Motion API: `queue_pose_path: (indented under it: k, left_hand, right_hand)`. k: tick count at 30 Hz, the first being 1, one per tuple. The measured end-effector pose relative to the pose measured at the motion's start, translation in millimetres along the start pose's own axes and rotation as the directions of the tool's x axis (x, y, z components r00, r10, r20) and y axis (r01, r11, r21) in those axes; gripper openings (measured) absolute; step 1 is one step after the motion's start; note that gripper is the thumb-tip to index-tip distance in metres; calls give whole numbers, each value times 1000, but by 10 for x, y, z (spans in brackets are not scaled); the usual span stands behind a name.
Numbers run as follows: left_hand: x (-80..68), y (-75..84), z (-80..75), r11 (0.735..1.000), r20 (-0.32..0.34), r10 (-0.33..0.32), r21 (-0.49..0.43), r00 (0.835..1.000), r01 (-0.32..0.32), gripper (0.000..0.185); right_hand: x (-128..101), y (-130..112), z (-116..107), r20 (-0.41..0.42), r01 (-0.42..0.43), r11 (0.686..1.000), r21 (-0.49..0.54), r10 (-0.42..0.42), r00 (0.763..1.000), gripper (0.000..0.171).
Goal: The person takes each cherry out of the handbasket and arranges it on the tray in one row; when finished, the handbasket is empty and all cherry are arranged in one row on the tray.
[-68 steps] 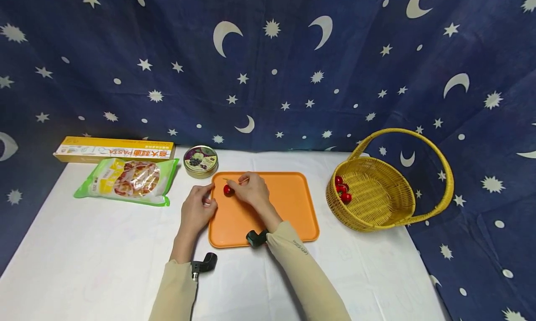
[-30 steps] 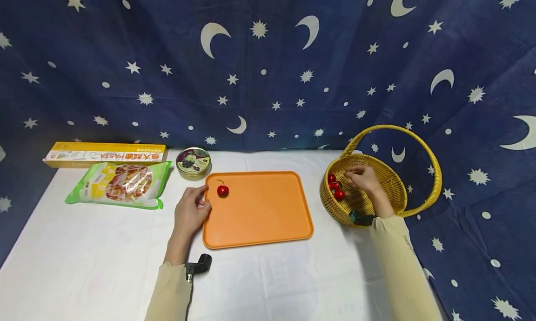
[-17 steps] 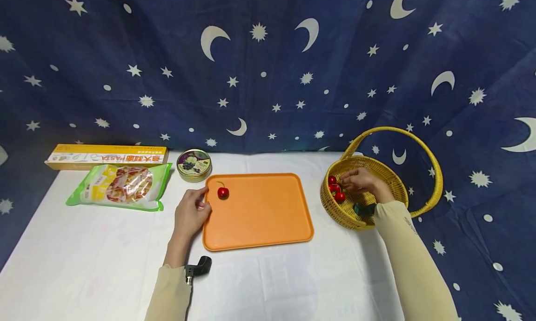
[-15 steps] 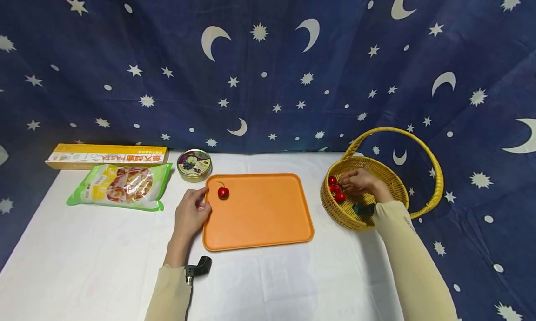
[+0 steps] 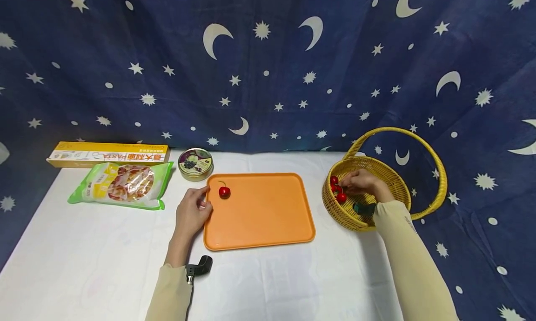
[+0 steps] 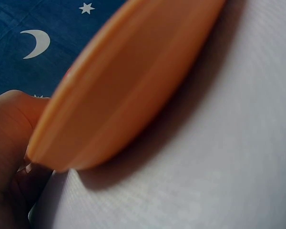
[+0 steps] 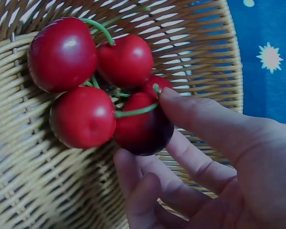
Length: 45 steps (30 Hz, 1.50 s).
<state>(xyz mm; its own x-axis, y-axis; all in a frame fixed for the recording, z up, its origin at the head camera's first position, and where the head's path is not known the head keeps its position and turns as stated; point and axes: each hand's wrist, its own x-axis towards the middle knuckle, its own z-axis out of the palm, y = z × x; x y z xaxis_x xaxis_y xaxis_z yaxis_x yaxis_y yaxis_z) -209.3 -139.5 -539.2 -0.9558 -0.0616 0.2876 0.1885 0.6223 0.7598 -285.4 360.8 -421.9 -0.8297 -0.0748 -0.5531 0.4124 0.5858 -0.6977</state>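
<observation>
An orange tray (image 5: 259,214) lies on the white table, with one red cherry (image 5: 224,192) and its stem near the tray's far left corner. My left hand (image 5: 191,214) grips the tray's left edge; in the left wrist view the fingers (image 6: 14,119) meet the rim. To the right, my right hand (image 5: 362,182) reaches into a yellow wicker basket (image 5: 345,218). Its thumb and curled fingers pinch a dark red cherry (image 7: 140,131) with a green stem. Several other cherries (image 7: 83,117) cluster beside it against the basket's wall.
A round tin (image 5: 195,164) stands behind the tray's far left corner. Left of it are a green-edged food bag (image 5: 125,185) and a long yellow pasta box (image 5: 109,154). The basket's tall handle (image 5: 443,181) arches over its right side. A dark blue starry cloth (image 5: 268,121) hangs behind the table.
My right hand has left the cherry on the tray and moved right into the basket, where its fingers have closed in on another cherry. My left hand has stayed at the tray's edge.
</observation>
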Motion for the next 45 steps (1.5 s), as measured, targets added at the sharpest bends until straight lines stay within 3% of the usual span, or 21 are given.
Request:
queue_pose_path:
  k: [7,10,16,22,26,32,39,45]
  left_hand:
    - [3,-7,0,1000,0,-2,4,1000,2,47]
    - [1,-7,1,1000,0,-2,3,1000,2,48]
    - [7,8,-10,1000,11,-7,8,1000,7,48]
    - [16,19,-26,1000,13,-13,13,1000,13,47]
    - [19,21,-22,1000,16,-19,13,1000,18,47]
    - [7,10,-6,1000,19,-24,0,1000,24,47]
    - [3,-8,15,1000,16,-17,-5,1000,17,48]
    - [15,-3,-13,1000,22,-25,-4,999,25,48]
  right_hand:
    - [-139,-69,-42,-119,4,996,-90,-15,993,20]
    - [-206,-102,-55,-168,16,997,-73,-29,985,21]
    - [-424,-237,-54,-297,62,996,-65,-79,952,26]
    - [-589,-464,118,-292,182,983,-40,-186,938,38]
    - [-559,-662,440,-245,289,957,22,-275,930,39]
    - [-237,-930,1214,-211,376,924,70,-354,911,26]
    - [203,-1041,2103,-145,325,926,192,-301,943,20]
    - [364,-1103,2527,-103,282,931,231,-265,959,20]
